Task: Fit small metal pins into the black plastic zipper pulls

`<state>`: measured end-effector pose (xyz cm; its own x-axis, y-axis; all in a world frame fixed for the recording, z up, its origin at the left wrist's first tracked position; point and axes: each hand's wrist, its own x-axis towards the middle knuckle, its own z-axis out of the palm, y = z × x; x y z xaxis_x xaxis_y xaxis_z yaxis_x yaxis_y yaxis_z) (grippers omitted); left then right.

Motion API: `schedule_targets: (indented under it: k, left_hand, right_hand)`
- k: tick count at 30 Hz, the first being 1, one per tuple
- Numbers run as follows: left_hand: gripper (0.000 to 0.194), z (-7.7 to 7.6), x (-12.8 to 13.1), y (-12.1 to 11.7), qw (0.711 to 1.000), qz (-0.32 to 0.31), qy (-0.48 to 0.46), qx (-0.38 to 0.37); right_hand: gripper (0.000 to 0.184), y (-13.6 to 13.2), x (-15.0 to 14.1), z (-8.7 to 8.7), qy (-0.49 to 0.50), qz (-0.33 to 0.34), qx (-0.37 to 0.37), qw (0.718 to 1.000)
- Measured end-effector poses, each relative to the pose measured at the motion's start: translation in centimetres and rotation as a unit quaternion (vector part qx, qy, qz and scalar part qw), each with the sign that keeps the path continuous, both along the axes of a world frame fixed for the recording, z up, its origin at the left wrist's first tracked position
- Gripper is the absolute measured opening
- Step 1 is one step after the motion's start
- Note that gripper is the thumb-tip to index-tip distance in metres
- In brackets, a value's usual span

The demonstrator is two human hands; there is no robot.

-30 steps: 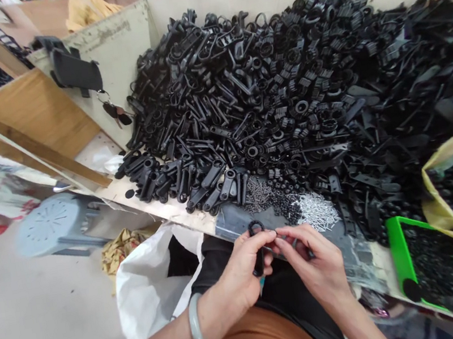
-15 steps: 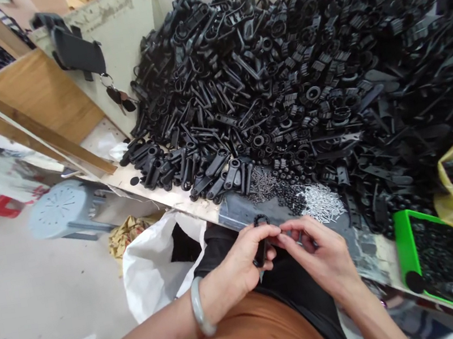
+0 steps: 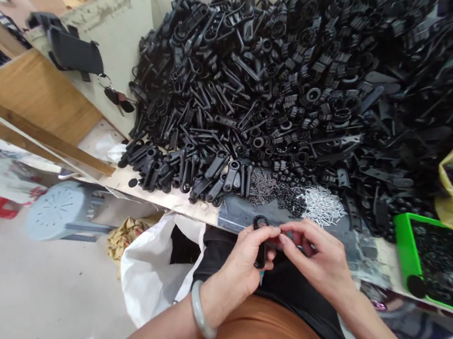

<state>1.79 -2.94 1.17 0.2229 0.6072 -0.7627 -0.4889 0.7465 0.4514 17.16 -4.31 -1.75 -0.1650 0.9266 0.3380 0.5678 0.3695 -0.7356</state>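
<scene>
My left hand (image 3: 247, 260) is closed around a black plastic part with a ring-shaped end (image 3: 260, 221), held over my lap. The ring sticks up above my fingers, and the lower part shows below them. My right hand (image 3: 318, 255) meets it, thumb and forefinger pinched together against the left fingertips. Whatever lies in that pinch is too small or hidden to make out. Just beyond the hands, on a grey sheet (image 3: 237, 211), lie a heap of silver pins (image 3: 322, 205), small black pieces (image 3: 290, 196) and small grey-brown pieces (image 3: 262, 186).
A large pile of black plastic parts (image 3: 237, 76) fills the bench behind. At right stand a green tray (image 3: 407, 255) and a yellow-rimmed sack (image 3: 450, 197) of black pieces. A white sack (image 3: 148, 273) hangs at the bench edge; a blue stool (image 3: 59, 210) stands left.
The camera view has tilted down and shifted slightly, so the bench sits higher in the picture. Both hands stay together at the same part, with only slight finger movement.
</scene>
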Motion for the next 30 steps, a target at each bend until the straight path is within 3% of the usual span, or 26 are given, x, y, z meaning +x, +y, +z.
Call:
schedule_targets:
  k: [4,10,15,22,30]
  left_hand:
    - [0.025,0.2,-0.3,-0.2,0.998,-0.055,-0.025,0.022]
    - [0.050,-0.4,-1.6,-1.0,0.986,-0.122,-0.052,0.098]
    - [0.033,-0.2,-1.8,-1.2,0.984,-0.114,-0.069,0.122]
    - [0.034,0.2,-1.8,-1.2,0.982,-0.135,-0.046,0.125]
    - [0.027,-0.4,-2.1,-1.2,0.979,-0.143,-0.045,0.140]
  right_hand:
    - [0.008,0.1,0.5,0.0,0.061,-0.010,-0.041,0.997]
    - [0.008,0.0,1.2,-0.1,0.096,-0.023,-0.068,0.993]
    - [0.009,-0.1,0.6,0.1,0.078,0.009,-0.066,0.995]
    - [0.009,0.1,0.5,0.1,0.018,0.061,-0.030,0.998]
    - [0.007,0.1,0.6,0.6,0.006,0.069,-0.012,0.998]
